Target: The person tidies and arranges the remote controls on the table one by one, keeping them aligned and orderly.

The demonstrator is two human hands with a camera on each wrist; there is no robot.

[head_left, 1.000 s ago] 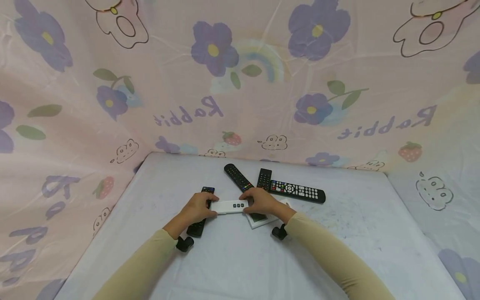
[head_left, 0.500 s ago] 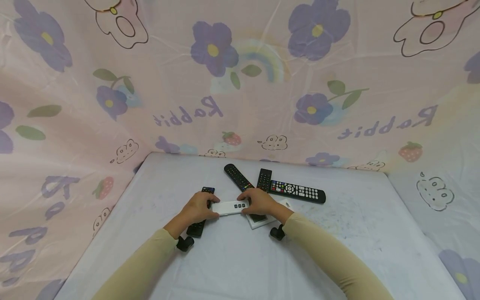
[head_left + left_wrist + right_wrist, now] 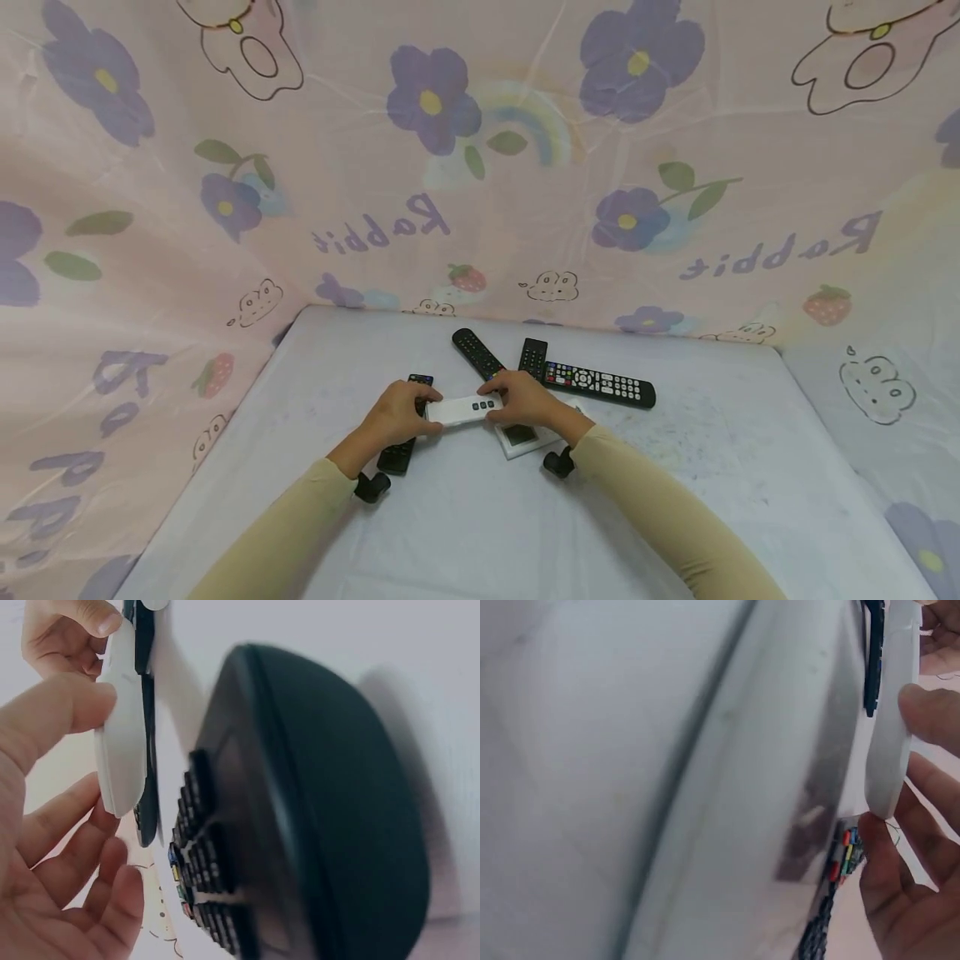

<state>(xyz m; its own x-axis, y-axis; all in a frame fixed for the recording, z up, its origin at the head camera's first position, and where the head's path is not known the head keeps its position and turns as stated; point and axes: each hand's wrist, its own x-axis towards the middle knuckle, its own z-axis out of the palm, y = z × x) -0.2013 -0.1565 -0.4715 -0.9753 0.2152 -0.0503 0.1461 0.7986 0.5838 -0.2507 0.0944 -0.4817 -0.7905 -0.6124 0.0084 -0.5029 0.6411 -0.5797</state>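
A slim white remote [image 3: 462, 409] with three dark buttons near its right end is held up between both hands. My left hand [image 3: 395, 414] pinches its left end between thumb and fingers, and my right hand [image 3: 523, 400] pinches the right end. In the left wrist view the white remote [image 3: 122, 742] shows edge-on, lifted off the table. Beneath my left hand lies a black remote [image 3: 396, 457], partly covered by it. A white device with a dark screen [image 3: 520, 435] lies below my right hand, which hides part of it.
Behind my right hand lie a long black remote [image 3: 477, 353], a small black remote [image 3: 533, 357] and a black remote with white buttons [image 3: 600, 383]. The white-covered table [image 3: 480, 533] meets a patterned cloth [image 3: 540, 242] at the back and sides.
The white remote has tilted slightly, its right end now higher in the head view. Both hands keep their hold. The head view has shifted a little, and the other things stay put.
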